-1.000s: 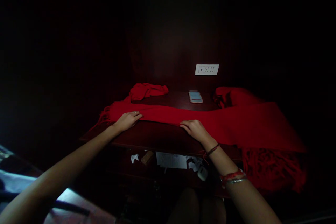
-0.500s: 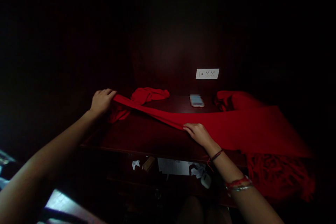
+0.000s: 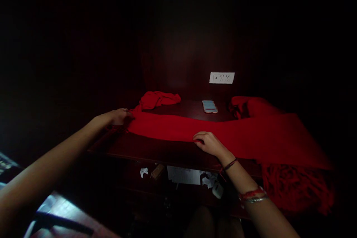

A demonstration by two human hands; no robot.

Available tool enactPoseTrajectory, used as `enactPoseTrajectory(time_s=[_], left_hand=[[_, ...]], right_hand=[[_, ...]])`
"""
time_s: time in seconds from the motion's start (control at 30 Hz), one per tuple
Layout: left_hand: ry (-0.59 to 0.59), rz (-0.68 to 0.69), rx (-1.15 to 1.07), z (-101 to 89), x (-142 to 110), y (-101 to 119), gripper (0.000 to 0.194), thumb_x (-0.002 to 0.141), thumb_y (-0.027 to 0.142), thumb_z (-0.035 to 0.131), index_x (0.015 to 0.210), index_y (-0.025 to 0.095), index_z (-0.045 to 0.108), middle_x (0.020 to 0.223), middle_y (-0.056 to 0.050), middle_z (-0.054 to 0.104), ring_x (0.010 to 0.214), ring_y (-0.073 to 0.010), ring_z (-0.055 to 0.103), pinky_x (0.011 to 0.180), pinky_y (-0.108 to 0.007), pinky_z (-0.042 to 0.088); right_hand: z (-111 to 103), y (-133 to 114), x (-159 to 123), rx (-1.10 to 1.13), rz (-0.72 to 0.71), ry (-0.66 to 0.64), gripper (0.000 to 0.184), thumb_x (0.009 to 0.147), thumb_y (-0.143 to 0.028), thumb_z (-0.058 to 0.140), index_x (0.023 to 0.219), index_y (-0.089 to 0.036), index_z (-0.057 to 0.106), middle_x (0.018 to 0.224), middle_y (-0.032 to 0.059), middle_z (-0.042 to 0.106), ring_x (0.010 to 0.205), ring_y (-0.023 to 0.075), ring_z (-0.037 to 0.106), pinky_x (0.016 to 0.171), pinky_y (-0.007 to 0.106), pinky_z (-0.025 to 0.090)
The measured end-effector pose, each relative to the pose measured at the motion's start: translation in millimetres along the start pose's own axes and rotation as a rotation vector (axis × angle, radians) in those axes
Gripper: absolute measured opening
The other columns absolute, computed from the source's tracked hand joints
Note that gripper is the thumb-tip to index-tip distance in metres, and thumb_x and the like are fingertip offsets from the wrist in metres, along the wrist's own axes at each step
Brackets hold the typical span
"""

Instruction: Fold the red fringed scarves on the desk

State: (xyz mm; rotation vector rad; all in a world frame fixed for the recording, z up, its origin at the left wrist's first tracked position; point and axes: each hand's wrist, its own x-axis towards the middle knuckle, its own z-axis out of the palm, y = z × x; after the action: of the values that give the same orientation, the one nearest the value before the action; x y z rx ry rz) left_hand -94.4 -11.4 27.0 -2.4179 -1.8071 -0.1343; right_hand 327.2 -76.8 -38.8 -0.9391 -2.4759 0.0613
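Observation:
A long red scarf [image 3: 170, 127] with a fringed end stretches in a folded band across the dark tabletop [image 3: 150, 145]. Its right part is wider, and tangled fringe [image 3: 298, 187] hangs over the front edge there. My left hand [image 3: 120, 116] is at the band's left end, fingers closed on the cloth, their tips partly lost in shadow. Midway along the near edge, my right hand [image 3: 209, 143] pinches the cloth between thumb and fingers. Strings and bangles circle the right wrist and forearm.
Behind the band lie a crumpled red cloth [image 3: 158, 99], a phone [image 3: 209, 106] and another red heap [image 3: 251, 106]. A white socket plate [image 3: 222, 78] is on the back wall. Below the tabletop are papers [image 3: 184, 176], a brown block [image 3: 157, 171] and a small white case [image 3: 217, 190].
My left hand has come down and slightly right, lowering the scarf's left end. The raised, narrow left stretch now lies flat and wider on the tabletop. My right hand stays nearly in place.

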Motion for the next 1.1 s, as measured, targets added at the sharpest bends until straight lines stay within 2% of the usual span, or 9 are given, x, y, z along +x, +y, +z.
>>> enactPoseTrajectory(time_s=[0.07,0.13,0.23,0.37,0.6,0.77,0.97,1.03,1.1], left_hand=[[-0.071,-0.036,0.062,-10.8,10.8,16.4,0.029,0.066,0.022,0.045,0.092,0.019,0.058,0.096,-0.004,0.058,0.086,-0.0151,0.052,0.076,-0.023,0.038],[-0.042,-0.221,0.133,-15.9,19.9,27.8,0.029,0.073,0.029,0.038,0.094,0.018,0.055,0.095,-0.008,0.058,0.084,-0.0179,0.054,0.071,-0.025,0.04],[-0.002,-0.507,0.097,-9.2,28.1,33.1,0.04,0.072,0.04,0.042,0.101,0.015,0.051,0.094,-0.014,0.057,0.08,-0.0229,0.055,0.062,-0.028,0.043],[0.0,-0.615,-0.041,5.1,33.9,30.7,0.033,0.069,0.032,0.047,0.097,0.016,0.054,0.093,-0.013,0.058,0.079,-0.0238,0.056,0.058,-0.028,0.043],[0.391,-0.733,-0.054,-7.7,41.8,23.7,0.027,0.076,0.026,0.035,0.095,0.019,0.054,0.097,-0.012,0.053,0.083,-0.0249,0.052,0.059,-0.031,0.042],[0.412,-0.608,0.054,-0.5,41.3,21.3,0.03,0.076,0.019,0.034,0.102,0.016,0.05,0.104,-0.012,0.048,0.088,-0.0237,0.049,0.067,-0.032,0.041],[0.324,-0.412,0.196,22.1,45.2,39.5,0.044,0.075,0.038,0.04,0.116,0.023,0.039,0.129,-0.013,0.02,0.114,-0.0331,0.023,0.083,-0.048,0.03],[0.257,-0.35,0.217,28.3,42.3,39.9,0.044,0.076,0.039,0.038,0.116,0.022,0.04,0.126,-0.014,0.026,0.112,-0.0316,0.028,0.082,-0.046,0.032],[0.102,-0.3,0.196,33.8,37.6,33.1,0.04,0.076,0.036,0.038,0.112,0.02,0.043,0.116,-0.014,0.039,0.101,-0.0275,0.042,0.076,-0.039,0.038]], right_hand=[[0.3,0.6,0.1,0.013,0.005,-0.004,0.02,0.07,-0.011,0.043,0.079,-0.017,0.061,0.083,0.0035,0.06,0.08,0.0126,0.053,0.075,0.023,0.038],[0.8,1.1,0.1,0.023,0.012,-0.007,0.02,0.068,-0.01,0.044,0.076,-0.017,0.061,0.082,0.0032,0.06,0.079,0.0128,0.053,0.075,0.023,0.038],[1.1,1.4,-0.2,0.034,0.015,0.001,0.019,0.066,-0.01,0.044,0.074,-0.017,0.06,0.079,0.003,0.06,0.077,0.0127,0.053,0.074,0.023,0.038],[0.7,0.7,-1.1,0.025,0.021,0.026,0.019,0.067,-0.011,0.044,0.075,-0.016,0.06,0.078,0.0031,0.06,0.076,0.0122,0.053,0.073,0.022,0.038],[3.5,2.4,0.2,-0.012,0.008,0.027,0.017,0.068,-0.011,0.044,0.075,-0.017,0.059,0.076,0.0027,0.059,0.073,0.0115,0.052,0.071,0.022,0.037],[1.5,0.2,1.4,0.003,0.001,0.021,0.015,0.067,-0.01,0.045,0.071,-0.016,0.058,0.072,0.0023,0.058,0.069,0.0109,0.051,0.068,0.021,0.037],[-1.0,-1.6,0.3,0.0,-0.004,0.026,0.012,0.065,-0.009,0.047,0.069,-0.016,0.057,0.071,0.002,0.057,0.069,0.0107,0.05,0.067,0.02,0.036],[-1.1,-1.9,0.0,0.002,-0.011,0.026,0.012,0.065,-0.009,0.047,0.069,-0.016,0.057,0.071,0.002,0.057,0.069,0.0107,0.05,0.067,0.02,0.036],[-1.5,-2.2,0.0,0.005,-0.012,0.029,0.012,0.065,-0.009,0.047,0.068,-0.016,0.056,0.071,0.0019,0.057,0.068,0.0105,0.049,0.066,0.02,0.036]])
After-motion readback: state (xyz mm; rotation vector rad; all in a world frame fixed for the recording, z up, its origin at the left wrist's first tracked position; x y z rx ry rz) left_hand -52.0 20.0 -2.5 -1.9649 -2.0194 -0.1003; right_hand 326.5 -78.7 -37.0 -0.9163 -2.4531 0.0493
